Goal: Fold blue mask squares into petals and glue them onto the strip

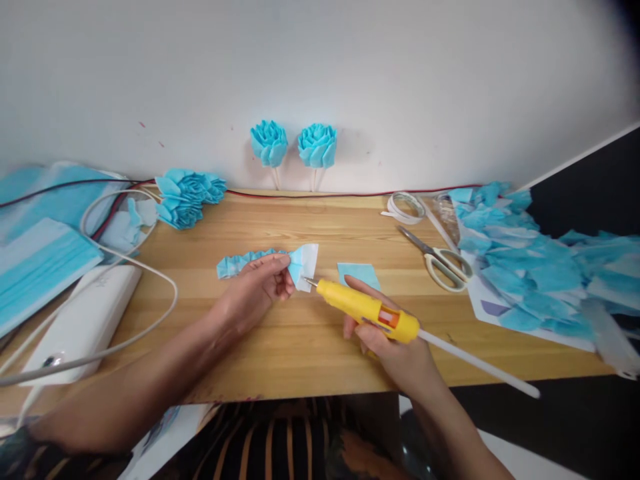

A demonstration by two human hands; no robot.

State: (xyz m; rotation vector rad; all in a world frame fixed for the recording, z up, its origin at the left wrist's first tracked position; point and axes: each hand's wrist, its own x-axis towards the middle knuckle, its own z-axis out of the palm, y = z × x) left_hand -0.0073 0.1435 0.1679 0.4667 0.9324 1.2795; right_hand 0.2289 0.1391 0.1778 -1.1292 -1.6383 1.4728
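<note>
Mid-table, L hand (260,280) pinches a pleated blue fabric piece (299,260) betw. thumb & fingers, gathered end in the grip, white-edged end fanned out to the R, prob. so the wide part is free for the nozzle. R hand (400,360) is wrapped round a yellow glue gun (367,309), pistol-style, fingers closed about it; nozzle (311,281) points L, at or v. near the piece's lower edge (can't tell if touching). White glue stick (480,363) juts out the back toward the R forearm, likely so it can feed w/out snagging.

Just beyond L hand, a scalloped blue strip (231,265) lies on the wooden table (280,360), partly hidden. A flat blue square (361,272) sits past the gun, prob. within easy reach.

Further R: scissors (440,257), tape roll (406,209), then a heap of blue fabric pieces (520,247), apparently kept aside for working room. At the back, 2 blue flowers (318,145) on sticks stand by the wall, prob. to spare the petals; more blooms (185,197) lie bunched L, nr. blue sheets (47,267).
</note>
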